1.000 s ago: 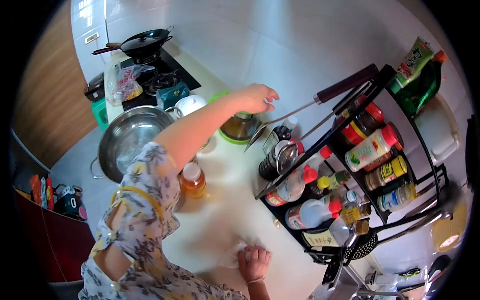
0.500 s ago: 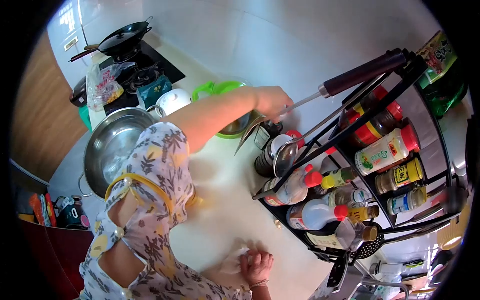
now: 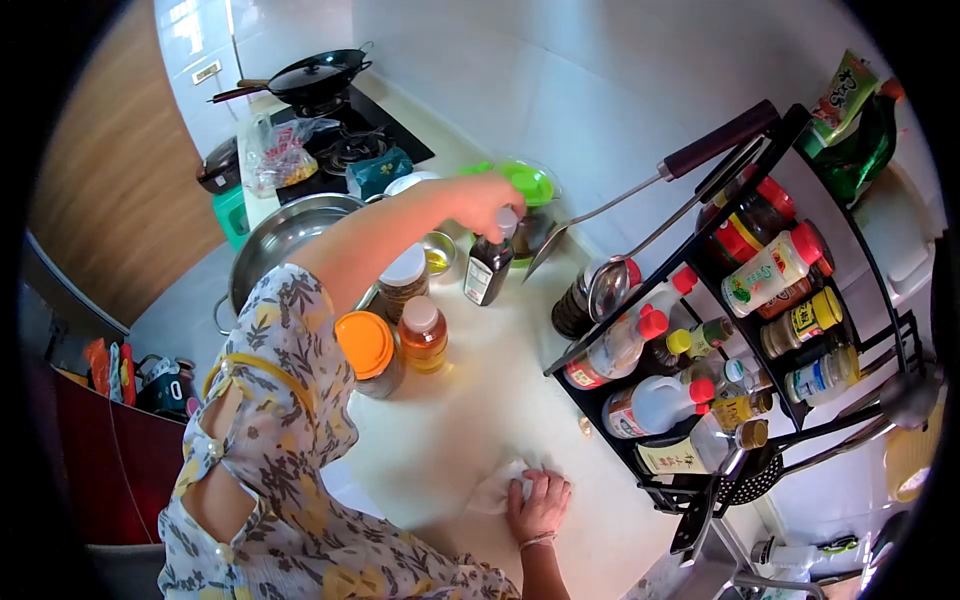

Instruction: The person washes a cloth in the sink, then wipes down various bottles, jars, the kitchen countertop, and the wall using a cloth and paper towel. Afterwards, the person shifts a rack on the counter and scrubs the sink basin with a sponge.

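One dark bottle (image 3: 486, 272) is in our left hand (image 3: 487, 205), its fingers closed around the cap; we cannot tell whether the base touches the desk (image 3: 450, 430). Our right hand (image 3: 540, 503) lies over a white cloth (image 3: 497, 491) on the desk, fingers bent onto it. Near the bottle we have a small bowl (image 3: 437, 254) and an amber jar (image 3: 424, 345) with its lid on

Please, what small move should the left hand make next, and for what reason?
Perhaps the left hand should settle the dark bottle firmly on the counter before letting go. It grips only near the cap, I cannot tell if the base already rests, and a small metal bowl stands close by.
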Demonstrator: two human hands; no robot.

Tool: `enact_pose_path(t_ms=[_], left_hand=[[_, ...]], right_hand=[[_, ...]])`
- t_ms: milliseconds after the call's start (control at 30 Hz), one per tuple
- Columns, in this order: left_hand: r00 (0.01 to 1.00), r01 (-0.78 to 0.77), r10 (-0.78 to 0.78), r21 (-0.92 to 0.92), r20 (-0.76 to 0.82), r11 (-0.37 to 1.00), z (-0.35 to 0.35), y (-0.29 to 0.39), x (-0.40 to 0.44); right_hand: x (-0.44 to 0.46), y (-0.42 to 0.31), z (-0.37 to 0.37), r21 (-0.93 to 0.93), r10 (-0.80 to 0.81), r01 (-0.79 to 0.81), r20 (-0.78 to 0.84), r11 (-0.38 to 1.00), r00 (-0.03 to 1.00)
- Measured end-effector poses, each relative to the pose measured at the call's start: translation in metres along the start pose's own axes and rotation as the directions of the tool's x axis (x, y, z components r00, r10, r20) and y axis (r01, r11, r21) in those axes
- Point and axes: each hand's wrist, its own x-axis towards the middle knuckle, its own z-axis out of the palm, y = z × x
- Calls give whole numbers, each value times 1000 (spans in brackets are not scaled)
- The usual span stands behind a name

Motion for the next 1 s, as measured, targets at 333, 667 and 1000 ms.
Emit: enact_pose_path(t_ms=[333,667,1000], left_hand=[[987,128,-142,164,75,978,-29,33,-60],[1000,10,-13,-115,-26,993,-33,14,42],[748,196,281,-604,602,772,13,38,159]], right_hand=[[-3,3,0,-20,20,-20,21,1000,1000],[0,2,4,-26,40,-40,-2,999,999],[4,2,3,-4,47,-47,8,999,999]])
